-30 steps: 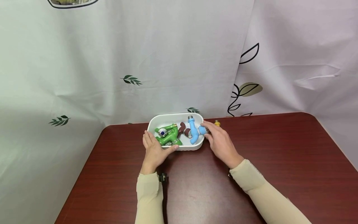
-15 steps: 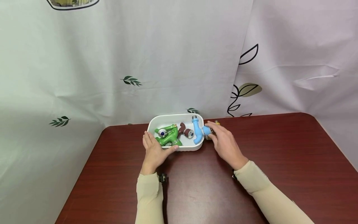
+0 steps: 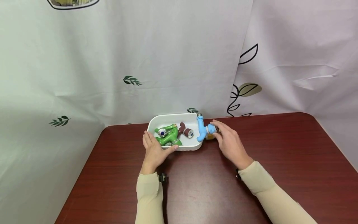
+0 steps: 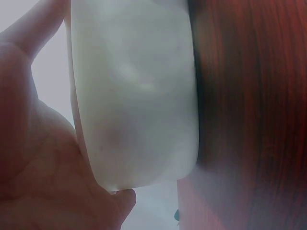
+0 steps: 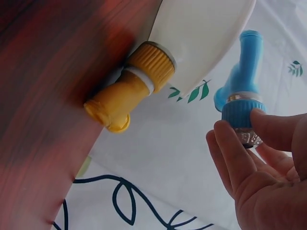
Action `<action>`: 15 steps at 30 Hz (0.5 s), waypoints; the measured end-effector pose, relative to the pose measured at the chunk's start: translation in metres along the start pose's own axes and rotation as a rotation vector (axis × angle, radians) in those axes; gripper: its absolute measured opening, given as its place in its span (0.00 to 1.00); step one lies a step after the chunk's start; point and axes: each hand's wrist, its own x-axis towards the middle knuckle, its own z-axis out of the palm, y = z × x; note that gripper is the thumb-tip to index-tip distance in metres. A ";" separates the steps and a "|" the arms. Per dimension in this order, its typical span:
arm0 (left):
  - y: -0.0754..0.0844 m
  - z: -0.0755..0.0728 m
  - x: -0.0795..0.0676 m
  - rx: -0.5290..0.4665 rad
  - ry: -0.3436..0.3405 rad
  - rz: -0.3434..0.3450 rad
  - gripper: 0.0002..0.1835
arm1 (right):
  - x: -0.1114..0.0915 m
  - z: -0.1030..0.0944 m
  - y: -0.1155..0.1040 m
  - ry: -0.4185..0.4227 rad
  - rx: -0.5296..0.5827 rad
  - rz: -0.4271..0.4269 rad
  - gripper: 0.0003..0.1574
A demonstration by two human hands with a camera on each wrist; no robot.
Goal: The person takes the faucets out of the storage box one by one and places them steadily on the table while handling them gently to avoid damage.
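My right hand [image 3: 231,143] pinches the blue tap [image 3: 202,130] by its knob [image 3: 212,128], fingers narrowed round it, at the right rim of the white tub [image 3: 190,148]; my left hand [image 3: 154,153] lies spread against it. That end-hold might let the tap swing into the yellow tap [image 5: 125,93].

Long cream sleeves are worn here, the left sleeve [image 3: 149,203] and right sleeve [image 3: 279,199] being matched in colour, each finished with a broad wrist cuff. And there, beside the left cuff [image 3: 147,185], a small black fitting [image 3: 162,178] is spotted! Both hands, left hand [image 3: 153,154] and right hand [image 3: 231,143], are left bare.
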 end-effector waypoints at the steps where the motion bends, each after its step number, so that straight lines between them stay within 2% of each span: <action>1: 0.000 0.000 0.000 0.001 0.000 0.000 0.74 | 0.000 -0.001 0.001 0.000 -0.001 0.004 0.28; 15: -0.001 0.000 0.000 -0.004 0.004 0.009 0.74 | -0.001 -0.012 0.008 0.034 -0.028 -0.016 0.28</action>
